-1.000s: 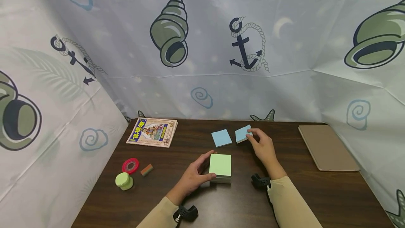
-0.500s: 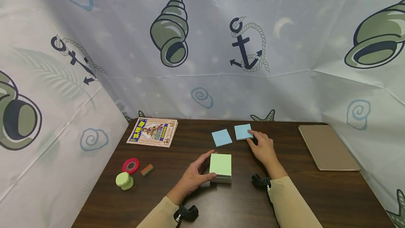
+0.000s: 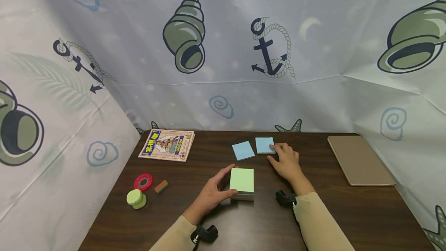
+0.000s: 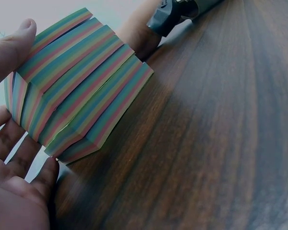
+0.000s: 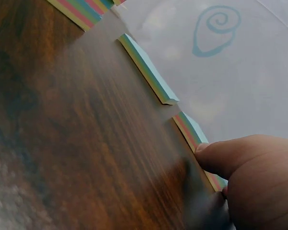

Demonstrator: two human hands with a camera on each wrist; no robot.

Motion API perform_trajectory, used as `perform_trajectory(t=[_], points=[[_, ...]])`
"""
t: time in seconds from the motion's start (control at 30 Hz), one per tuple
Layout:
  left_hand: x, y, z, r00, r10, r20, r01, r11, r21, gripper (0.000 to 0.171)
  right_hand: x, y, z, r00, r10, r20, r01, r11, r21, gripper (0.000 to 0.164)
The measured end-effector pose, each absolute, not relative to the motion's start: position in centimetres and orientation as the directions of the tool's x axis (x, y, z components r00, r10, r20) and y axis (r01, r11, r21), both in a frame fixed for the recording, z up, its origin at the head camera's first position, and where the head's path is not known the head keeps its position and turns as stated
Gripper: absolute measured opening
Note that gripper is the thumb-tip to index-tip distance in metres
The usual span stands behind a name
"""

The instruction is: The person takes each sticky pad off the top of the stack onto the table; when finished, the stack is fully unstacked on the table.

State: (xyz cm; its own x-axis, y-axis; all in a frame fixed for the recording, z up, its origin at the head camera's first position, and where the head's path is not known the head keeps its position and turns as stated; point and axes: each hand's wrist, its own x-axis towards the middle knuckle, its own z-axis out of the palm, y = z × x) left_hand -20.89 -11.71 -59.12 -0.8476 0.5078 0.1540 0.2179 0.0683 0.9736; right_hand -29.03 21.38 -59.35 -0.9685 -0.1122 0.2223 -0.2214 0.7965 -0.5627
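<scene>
A stack of sticky note pads with a pale green top (image 3: 242,180) stands at the table's middle front. My left hand (image 3: 213,193) holds it from the left, thumb on the near side and fingers around the far left. In the left wrist view the stack (image 4: 79,79) shows striped, slightly uneven layers between thumb and fingers. Farther back, my right hand (image 3: 287,162) grips the near right corner of a light blue sticky note pad (image 3: 264,145), which lies flat. Its thumb (image 5: 213,151) is against the pad's striped edge. Another blue sticky note pad (image 3: 243,150) lies just left, turned slightly.
At the back left lies a colourful booklet (image 3: 168,145). A red ring-shaped item (image 3: 143,182), a pale green lidded item (image 3: 136,198) and a small striped block (image 3: 161,186) sit at the left. A tan flat board or notebook (image 3: 360,160) lies right. Patterned cloth (image 3: 223,69) hangs behind.
The right hand has set its tilted blue pad down flat, turned it straighter and shifted it slightly left, toward the other blue pad. The left hand and its stack have stayed in place.
</scene>
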Motion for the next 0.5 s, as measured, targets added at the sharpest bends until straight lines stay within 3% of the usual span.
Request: perform_trajectory(t=[0.5], points=[[-21.07,-11.66,-59.35,-0.844,0.513,0.158,0.209,0.042,0.977,0.091,-29.32,22.03,-58.67,-0.979,-0.151,0.14,-0.206,0.764,-0.612,0.046]])
